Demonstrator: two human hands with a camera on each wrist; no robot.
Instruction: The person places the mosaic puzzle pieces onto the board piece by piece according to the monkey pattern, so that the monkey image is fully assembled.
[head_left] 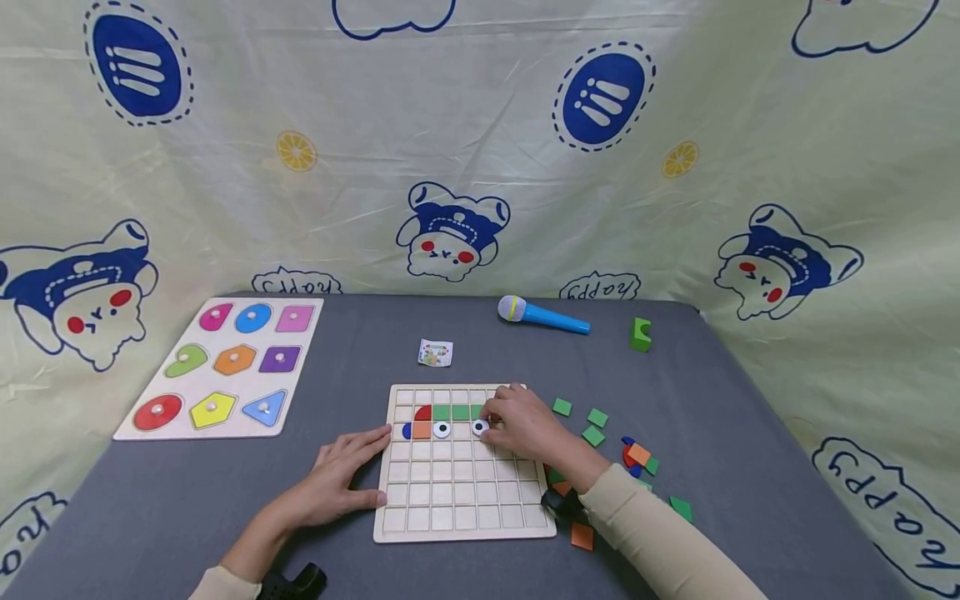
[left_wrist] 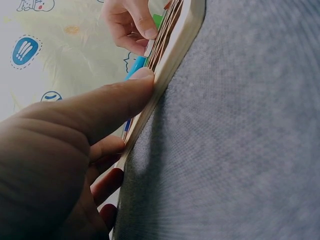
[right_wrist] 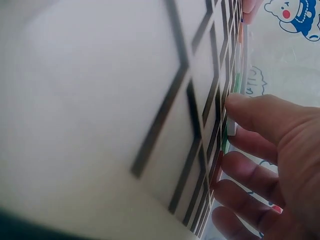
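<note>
A pale wooden grid board (head_left: 465,493) lies on the table. Several tiles sit in its upper rows: a red quarter-round piece (head_left: 423,413), green squares (head_left: 451,412), a blue piece (head_left: 407,431), an orange square (head_left: 422,430) and a round eye tile (head_left: 441,429). My right hand (head_left: 521,425) pinches a second eye tile (head_left: 480,427) between thumb and forefinger over the board; its white edge (right_wrist: 231,126) shows in the right wrist view. Along the board's left edge rests my left hand (head_left: 337,475), fingers extended, thumb (left_wrist: 135,90) against the rim.
Loose green tiles (head_left: 597,417) and an orange tile (head_left: 582,536) lie right of the board, some under the right forearm. A shape puzzle (head_left: 217,392) stands left. Behind are a small card (head_left: 436,353), a toy microphone (head_left: 551,317) and a green block (head_left: 641,335).
</note>
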